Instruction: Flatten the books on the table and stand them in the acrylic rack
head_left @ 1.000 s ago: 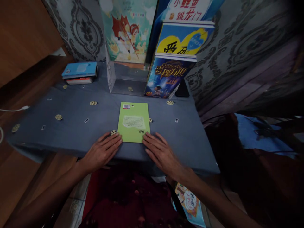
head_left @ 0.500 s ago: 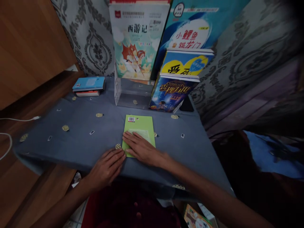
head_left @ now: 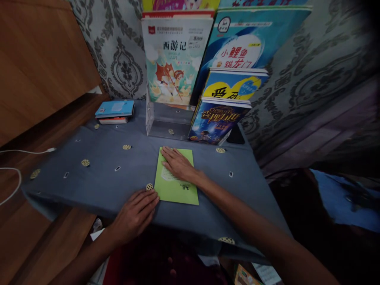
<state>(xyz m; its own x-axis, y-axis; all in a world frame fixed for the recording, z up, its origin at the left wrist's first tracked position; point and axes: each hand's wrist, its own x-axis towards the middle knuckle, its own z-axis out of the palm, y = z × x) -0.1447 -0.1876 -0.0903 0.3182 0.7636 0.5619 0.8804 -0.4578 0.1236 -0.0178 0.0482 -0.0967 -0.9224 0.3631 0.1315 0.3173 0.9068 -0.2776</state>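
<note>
On the cloth-covered bench [head_left: 101, 186], a green book [head_left: 175, 194] lies long axis pointing forward, the right hand [head_left: 178, 164] nearer, flat across its far half, the left hand [head_left: 139, 210] relaxed with fingertips at its near left corner, neither grasping anything.

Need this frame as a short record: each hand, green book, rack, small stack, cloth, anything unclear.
left hand: resting at the near left corner of the green book
right hand: laid flat across the book's far part, covering some print
green book: closed, flat on the cloth
rack: clear, beyond the green book, holding upright books
front right book in rack: dark blue
small stack: far left, blue book on top
cloth: grey-blue, small printed motifs
unclear: dark flat object right of rack
</note>
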